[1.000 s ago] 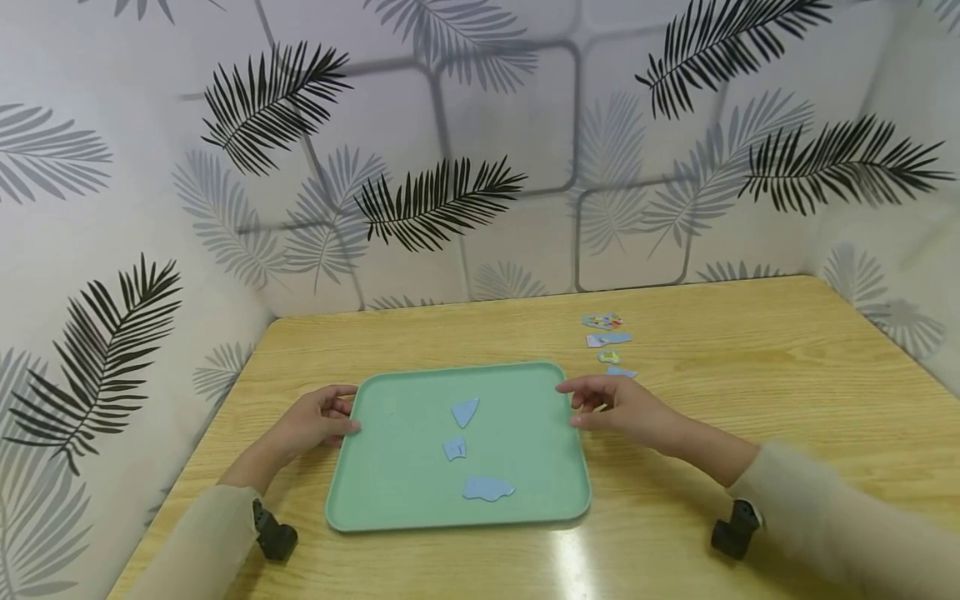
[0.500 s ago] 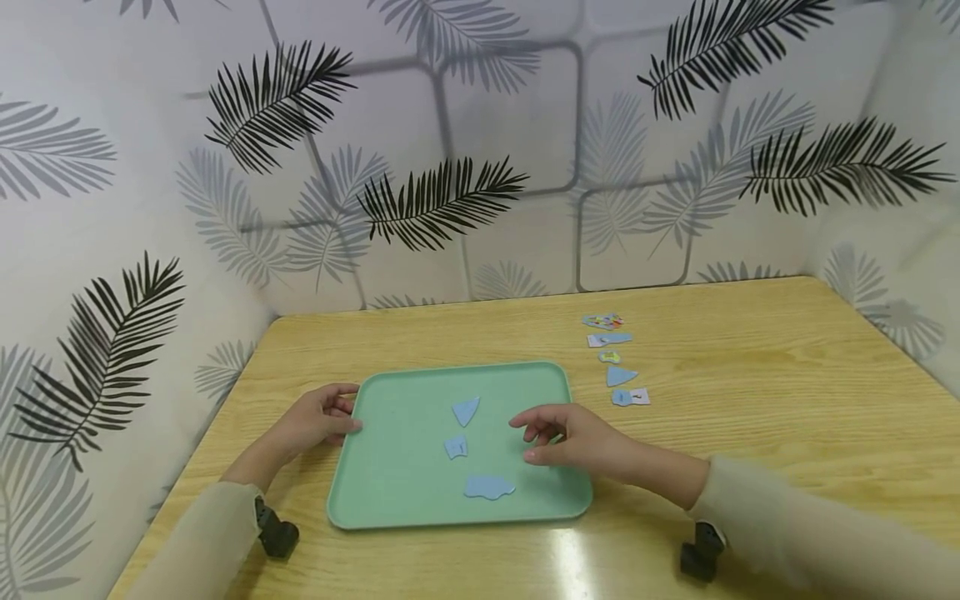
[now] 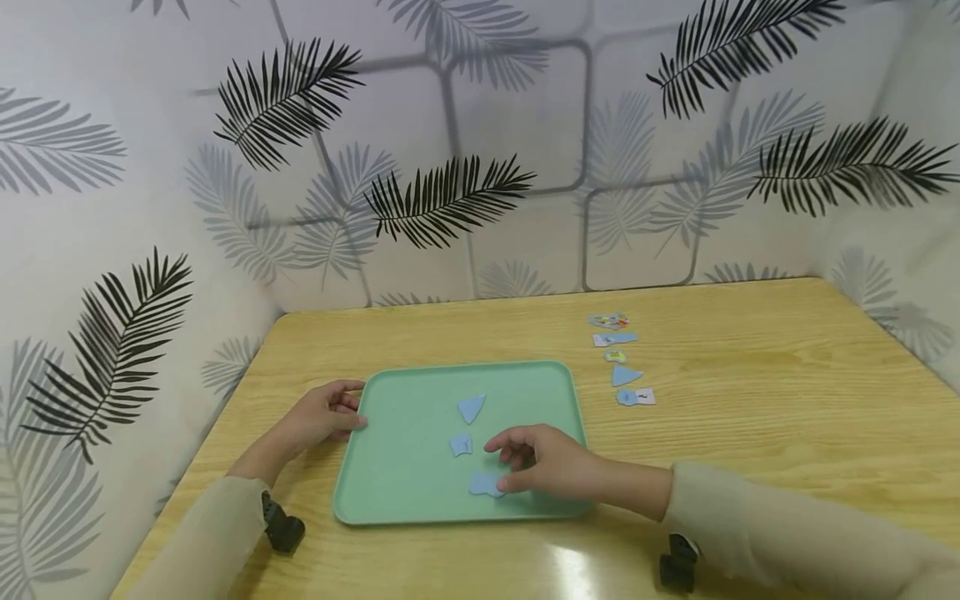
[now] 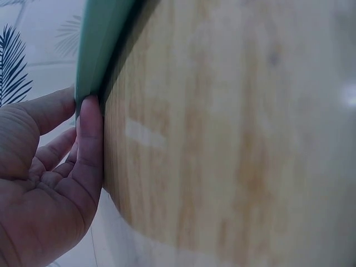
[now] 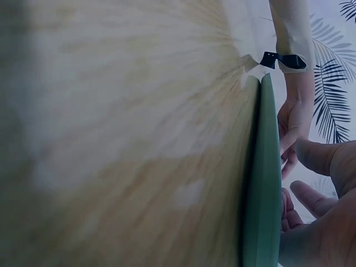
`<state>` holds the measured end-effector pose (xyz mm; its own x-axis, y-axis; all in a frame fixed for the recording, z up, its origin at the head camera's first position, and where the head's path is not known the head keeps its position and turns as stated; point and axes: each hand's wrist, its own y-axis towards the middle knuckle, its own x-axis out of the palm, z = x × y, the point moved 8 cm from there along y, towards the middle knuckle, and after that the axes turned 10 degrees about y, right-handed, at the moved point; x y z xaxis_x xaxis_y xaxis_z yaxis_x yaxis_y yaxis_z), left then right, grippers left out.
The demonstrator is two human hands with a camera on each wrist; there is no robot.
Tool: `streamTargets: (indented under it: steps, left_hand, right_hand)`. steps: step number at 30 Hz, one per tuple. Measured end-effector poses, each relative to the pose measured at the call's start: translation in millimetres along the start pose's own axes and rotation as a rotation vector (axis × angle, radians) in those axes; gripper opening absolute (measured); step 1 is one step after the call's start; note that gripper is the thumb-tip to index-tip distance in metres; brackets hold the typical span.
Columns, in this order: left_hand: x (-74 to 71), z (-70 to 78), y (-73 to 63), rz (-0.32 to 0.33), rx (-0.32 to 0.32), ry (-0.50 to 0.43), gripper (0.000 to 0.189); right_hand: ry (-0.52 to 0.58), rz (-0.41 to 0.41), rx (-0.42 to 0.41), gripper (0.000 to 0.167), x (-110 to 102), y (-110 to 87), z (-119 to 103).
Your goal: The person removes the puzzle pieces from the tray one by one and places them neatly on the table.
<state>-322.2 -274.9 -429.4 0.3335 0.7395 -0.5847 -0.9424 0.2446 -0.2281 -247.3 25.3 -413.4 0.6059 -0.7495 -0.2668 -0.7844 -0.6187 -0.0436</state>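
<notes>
A green tray (image 3: 397,483) lies on the table, its left rim between the thumb and fingers of my left hand (image 3: 318,417). The left wrist view shows that hand (image 4: 50,189) pinching the tray's edge (image 4: 101,44). On the tray are three flat light-blue puzzle pieces: a triangular piece (image 3: 472,407), a small squarish piece (image 3: 461,445) and a wavy-edged piece (image 3: 482,484). My right hand (image 3: 558,467) is over the tray's right half, thumb tip overlapping the wavy piece, whose right end is hidden. Its thumb and fingers stand apart, holding nothing.
Right of the tray, several pieces form a column on the wooden table (image 3: 750,400): a multicoloured piece (image 3: 609,320), a long piece (image 3: 615,339), a small green-and-yellow one (image 3: 615,356), a blue triangle (image 3: 626,376) and a blue-and-white one (image 3: 636,397). A leaf-patterned wall (image 3: 517,242) stands behind.
My right hand has moved from the tray's right rim leftward and toward me, to the wavy piece, uncovering the lower pieces of the column. My left hand has stayed at the left rim.
</notes>
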Motion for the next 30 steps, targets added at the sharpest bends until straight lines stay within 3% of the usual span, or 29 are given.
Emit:
streamTargets:
  steps: [8,17,30]
  left_hand:
    - [0.6,4.7,-0.4,-0.004,0.014,-0.002,0.068]
    - [0.3,3.5,0.0,-0.004,0.007,-0.005,0.067]
    - [1.9,4.7,0.1,0.0,0.0,0.006,0.067]
  right_hand:
    - [-0.137,-0.032,-0.062,0.041,7.9,-1.3,-1.7]
    - [-0.212,-0.039,-0.121,0.045,12.7,-3.8,-1.3]
    - [-0.278,-0.079,-0.085,0.046,19.1,-3.8,-3.6]
